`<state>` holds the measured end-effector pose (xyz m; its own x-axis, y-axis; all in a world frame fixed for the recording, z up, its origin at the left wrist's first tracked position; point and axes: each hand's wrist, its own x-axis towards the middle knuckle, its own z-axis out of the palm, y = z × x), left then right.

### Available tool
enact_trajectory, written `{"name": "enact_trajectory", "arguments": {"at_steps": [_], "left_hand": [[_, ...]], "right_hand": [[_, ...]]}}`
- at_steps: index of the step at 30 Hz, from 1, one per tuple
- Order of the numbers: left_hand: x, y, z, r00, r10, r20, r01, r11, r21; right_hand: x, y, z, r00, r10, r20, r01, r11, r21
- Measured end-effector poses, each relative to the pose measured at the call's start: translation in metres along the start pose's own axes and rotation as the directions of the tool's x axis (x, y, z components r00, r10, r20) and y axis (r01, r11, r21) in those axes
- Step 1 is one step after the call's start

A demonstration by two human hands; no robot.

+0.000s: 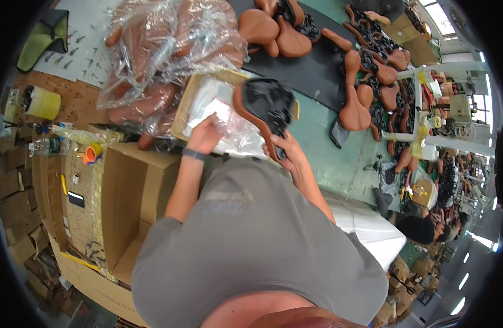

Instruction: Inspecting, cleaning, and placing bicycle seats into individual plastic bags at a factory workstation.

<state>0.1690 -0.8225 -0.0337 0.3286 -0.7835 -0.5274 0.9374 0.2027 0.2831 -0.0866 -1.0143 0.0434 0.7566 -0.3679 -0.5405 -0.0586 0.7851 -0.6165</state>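
My right hand is closed around the narrow nose of a brown bicycle saddle. The saddle is tipped so that its black underside shows, with its wide end pointing away from me. To its left, my left hand has its fingers drawn together on a clear plastic bag; the fingertips are partly lost in the shine of the film. More clear bags lie in a shallow cardboard box under both hands.
Plastic-wrapped brown saddles are heaped beyond the box. Unwrapped saddles lie on a black mat over the green bench. An open carton stands at my left, near an orange tape roll. Other people work at the right.
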Motion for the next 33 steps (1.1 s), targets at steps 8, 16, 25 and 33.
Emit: {"name": "enact_trajectory", "arguments": {"at_steps": [8, 16, 25, 33], "left_hand": [[-0.02, 0.031, 0.135, 0.869, 0.427, 0.249, -0.458, 0.506, 0.731], [0.022, 0.013, 0.198, 0.924, -0.152, 0.352, -0.272, 0.387, 0.881], [0.189, 0.313, 0.297, 0.9, 0.434, 0.038, -0.296, 0.546, 0.784], [0.382, 0.643, 0.196, 0.707, 0.689, 0.162, 0.1, -0.324, 0.941]], "right_hand": [[-0.03, -0.038, 0.008, 0.868, -0.488, 0.092, 0.245, 0.26, -0.934], [0.063, -0.074, 0.007, 0.886, -0.34, -0.316, 0.22, 0.907, -0.36], [0.336, -0.257, 0.086, 0.721, -0.674, 0.16, 0.604, 0.499, -0.621], [0.748, -0.27, 0.155, 0.72, -0.405, 0.563, 0.493, -0.272, -0.826]]}}
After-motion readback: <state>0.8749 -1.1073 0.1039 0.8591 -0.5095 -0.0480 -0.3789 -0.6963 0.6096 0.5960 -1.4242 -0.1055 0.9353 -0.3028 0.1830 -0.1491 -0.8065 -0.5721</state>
